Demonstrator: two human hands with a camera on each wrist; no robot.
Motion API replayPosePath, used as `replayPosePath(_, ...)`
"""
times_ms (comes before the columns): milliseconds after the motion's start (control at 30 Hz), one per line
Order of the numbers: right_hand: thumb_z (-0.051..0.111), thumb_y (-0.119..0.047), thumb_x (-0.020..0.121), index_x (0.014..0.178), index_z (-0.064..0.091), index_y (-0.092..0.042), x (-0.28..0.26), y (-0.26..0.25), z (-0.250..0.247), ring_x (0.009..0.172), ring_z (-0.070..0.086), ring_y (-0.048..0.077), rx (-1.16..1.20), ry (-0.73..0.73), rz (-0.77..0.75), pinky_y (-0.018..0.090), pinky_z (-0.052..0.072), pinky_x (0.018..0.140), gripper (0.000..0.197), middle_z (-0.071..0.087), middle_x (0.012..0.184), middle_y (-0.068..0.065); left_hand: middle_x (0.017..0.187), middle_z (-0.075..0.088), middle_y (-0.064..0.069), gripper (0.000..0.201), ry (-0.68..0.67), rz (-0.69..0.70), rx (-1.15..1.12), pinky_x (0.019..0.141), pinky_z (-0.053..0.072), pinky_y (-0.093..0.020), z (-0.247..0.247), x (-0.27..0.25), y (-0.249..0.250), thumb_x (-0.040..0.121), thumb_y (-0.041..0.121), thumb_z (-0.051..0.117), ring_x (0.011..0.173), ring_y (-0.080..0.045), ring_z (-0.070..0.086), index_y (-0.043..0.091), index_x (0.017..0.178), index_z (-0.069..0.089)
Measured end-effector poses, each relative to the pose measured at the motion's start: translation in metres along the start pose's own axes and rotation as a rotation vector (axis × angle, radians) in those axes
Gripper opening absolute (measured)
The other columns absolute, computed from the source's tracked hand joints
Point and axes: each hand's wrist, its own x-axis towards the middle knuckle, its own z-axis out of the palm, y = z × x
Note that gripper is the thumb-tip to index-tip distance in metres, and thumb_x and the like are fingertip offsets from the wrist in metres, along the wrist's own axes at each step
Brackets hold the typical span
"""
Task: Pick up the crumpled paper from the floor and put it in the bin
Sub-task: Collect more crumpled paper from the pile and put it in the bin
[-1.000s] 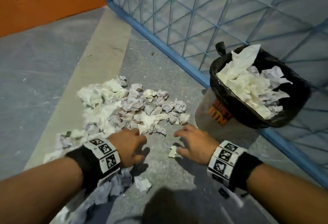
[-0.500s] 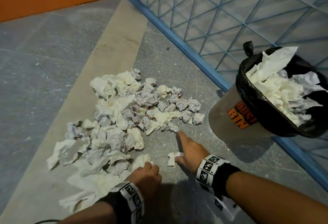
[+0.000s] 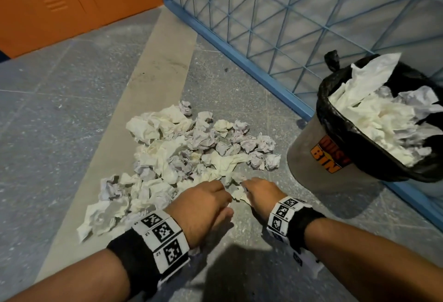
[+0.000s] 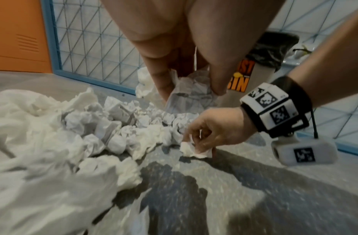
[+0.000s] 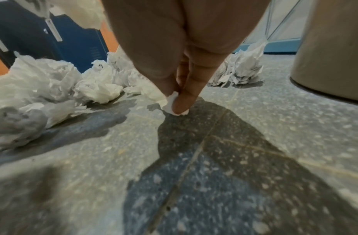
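1. A small crumpled paper scrap (image 3: 239, 195) lies on the grey floor (image 3: 239, 277) at the near edge of the heap, between the two hands. In the right wrist view it sits pinched between fingertip and thumb, touching the floor.
2. The right hand (image 3: 260, 194) pinches this scrap with its fingertips (image 5: 181, 101) pressed together around it; the left wrist view shows the same pinch from the side, fingers curled down onto the white wad.
3. The left hand (image 3: 203, 208) is curled around another crumpled ball (image 4: 191, 93), which shows between its thumb and fingers (image 4: 162, 79) in the left wrist view, lifted clear of the floor.
4. Both wrists carry black bands with white blocks of black-and-white markers.
5. The pile of crumpled paper (image 3: 187, 153) spreads over the floor ahead and to the left of the hands, partly on a paler strip (image 3: 148, 91) of flooring.
6. The bin (image 3: 318, 170) stands to the right of the pile, near the right hand; it is grey with an orange label, lined with a black bag (image 3: 335, 115), and crumpled paper in it (image 3: 383, 119) rises above the rim.
7. A blue mesh partition (image 3: 275, 26) runs behind the bin, and orange lockers (image 3: 60, 2) stand at the far left.
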Motion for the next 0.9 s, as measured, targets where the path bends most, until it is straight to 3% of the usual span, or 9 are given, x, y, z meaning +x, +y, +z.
replayPosePath(133, 0.052, -0.018, 0.092, 0.106, 0.068, -0.015, -0.028, 0.005, -0.031, 0.097, 0.059, 0.027, 0.155, 0.144, -0.058, 0.031, 0.046, 0.086, 0.022, 0.061, 0.104, 0.008, 0.098, 0.062, 0.003, 0.045, 0.174, 0.065, -0.065, 0.075, 0.056, -0.032, -0.032, 0.006, 0.008, 0.089, 0.049, 0.033, 0.085, -0.012, 0.061, 0.020, 0.103, 0.065)
replayPosePath(200, 0.059, -0.017, 0.089, 0.100, 0.071, -0.015, -0.051, 0.004, -0.060, 0.091, 0.061, 0.021, 0.250, 0.323, -0.112, 0.028, 0.046, 0.084, 0.017, 0.066, 0.096, 0.005, 0.093, 0.063, 0.005, 0.040, 0.309, 0.125, -0.091, 0.070, 0.055, -0.029, -0.059, 0.015, 0.017, 0.089, 0.049, 0.040, 0.077, -0.007, 0.060, 0.020, 0.100, 0.066)
replayPosePath(333, 0.070, -0.018, 0.082, 0.092, 0.074, -0.019, -0.116, -0.002, -0.147, 0.075, 0.061, 0.009, 0.293, 0.727, -0.110, 0.009, 0.038, 0.074, 0.011, 0.066, 0.083, -0.005, 0.095, 0.066, 0.006, 0.029, 0.646, 0.298, -0.208, 0.074, 0.049, -0.022, -0.133, 0.039, 0.063, 0.088, 0.041, 0.058, 0.080, -0.004, 0.059, 0.019, 0.102, 0.069)
replayPosePath(467, 0.066, -0.021, 0.084, 0.094, 0.074, -0.019, -0.175, 0.029, -0.242, 0.078, 0.064, 0.017, 0.152, 0.982, 0.068, 0.028, 0.047, 0.077, 0.013, 0.069, 0.086, 0.000, 0.091, 0.066, 0.003, 0.024, 0.857, 0.424, -0.465, 0.075, 0.051, -0.027, -0.183, 0.081, 0.124, 0.087, 0.035, 0.063, 0.082, -0.009, 0.062, 0.017, 0.100, 0.070)
replayPosePath(533, 0.064, -0.022, 0.084, 0.096, 0.074, -0.018, -0.184, 0.061, -0.269, 0.085, 0.066, 0.025, 0.071, 1.010, 0.224, 0.030, 0.044, 0.080, 0.016, 0.072, 0.091, 0.009, 0.088, 0.065, 0.005, 0.023, 0.831, 0.423, -0.606, 0.077, 0.052, -0.029, -0.182, 0.112, 0.149, 0.085, 0.034, 0.065, 0.081, -0.010, 0.063, 0.016, 0.099, 0.071)
replayPosePath(600, 0.066, -0.019, 0.083, 0.095, 0.074, -0.013, -0.178, 0.095, -0.272, 0.089, 0.066, 0.029, -0.026, 0.942, 0.297, 0.026, 0.038, 0.076, 0.016, 0.073, 0.093, 0.015, 0.089, 0.066, 0.004, 0.024, 0.700, 0.388, -0.645, 0.080, 0.050, -0.030, -0.165, 0.143, 0.168, 0.084, 0.033, 0.066, 0.083, -0.012, 0.063, 0.016, 0.100, 0.071)
replayPosePath(700, 0.066, -0.020, 0.081, 0.093, 0.074, -0.013, -0.160, 0.125, -0.250, 0.089, 0.066, 0.036, -0.161, 0.663, 0.303, 0.035, 0.045, 0.075, 0.016, 0.071, 0.093, 0.019, 0.106, 0.068, -0.003, 0.028, 0.407, 0.336, -0.344, 0.088, 0.041, -0.026, -0.128, 0.179, 0.178, 0.088, 0.031, 0.062, 0.102, -0.020, 0.060, 0.018, 0.112, 0.066)
replayPosePath(767, 0.062, -0.023, 0.080, 0.091, 0.073, -0.020, -0.151, 0.132, -0.235, 0.090, 0.066, 0.035, -0.231, 0.454, 0.340, 0.036, 0.051, 0.076, 0.016, 0.070, 0.095, 0.016, 0.116, 0.065, -0.006, 0.029, 0.220, 0.273, -0.109, 0.092, 0.045, -0.032, -0.110, 0.194, 0.175, 0.090, 0.029, 0.056, 0.110, -0.026, 0.058, 0.023, 0.118, 0.062)
replayPosePath(900, 0.064, -0.020, 0.076, 0.091, 0.073, -0.029, -0.143, 0.134, -0.234, 0.095, 0.065, 0.031, -0.223, 0.319, 0.367, 0.032, 0.051, 0.081, 0.020, 0.070, 0.102, 0.009, 0.112, 0.064, -0.006, 0.024, 0.050, 0.148, 0.080, 0.073, 0.044, -0.030, -0.110, 0.202, 0.177, 0.091, 0.024, 0.053, 0.098, -0.027, 0.059, 0.023, 0.111, 0.064)
